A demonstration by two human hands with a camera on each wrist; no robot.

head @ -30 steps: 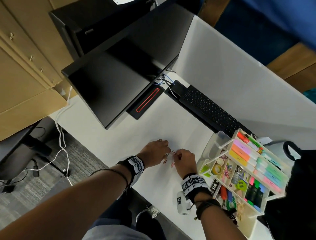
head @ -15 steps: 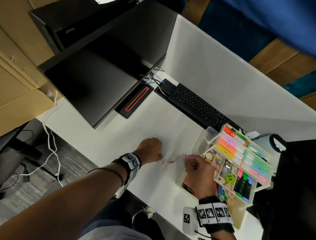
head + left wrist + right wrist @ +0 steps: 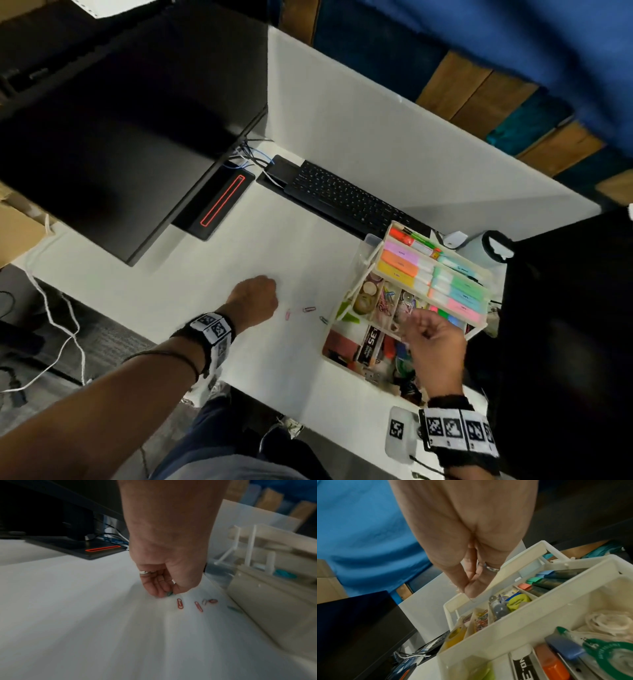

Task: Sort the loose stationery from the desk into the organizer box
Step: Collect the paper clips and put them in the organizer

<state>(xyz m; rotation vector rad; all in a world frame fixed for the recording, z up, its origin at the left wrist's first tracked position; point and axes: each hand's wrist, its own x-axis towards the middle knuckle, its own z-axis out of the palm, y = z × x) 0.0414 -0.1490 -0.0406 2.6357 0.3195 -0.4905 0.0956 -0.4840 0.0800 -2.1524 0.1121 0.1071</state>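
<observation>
Several loose paper clips lie on the white desk: a pink one [image 3: 287, 314], a red one [image 3: 309, 309] [image 3: 179, 603] and a teal one [image 3: 323, 320] [image 3: 234, 609] nearest the box. My left hand [image 3: 255, 298] [image 3: 169, 594] rests on the desk just left of them and pinches a teal paper clip [image 3: 170, 593]. The tiered white organizer box [image 3: 346, 366] [image 3: 522, 622] stands at the right. My right hand [image 3: 411, 322] [image 3: 470, 591] hovers over its middle tray, fingertips pinched on a thin pale paper clip [image 3: 472, 599] above the clip compartment [image 3: 482, 620].
A black monitor [image 3: 120, 137] and its base [image 3: 219, 202] fill the left back. A black keyboard [image 3: 342, 198] lies behind the box, along a white partition [image 3: 376, 137]. A black bag [image 3: 565, 308] stands right of the box. Highlighters [image 3: 445, 277] fill the top tray.
My right hand has left the clips on the desk and moved right, up over the organizer's middle tray. My left hand has stayed by the loose clips.
</observation>
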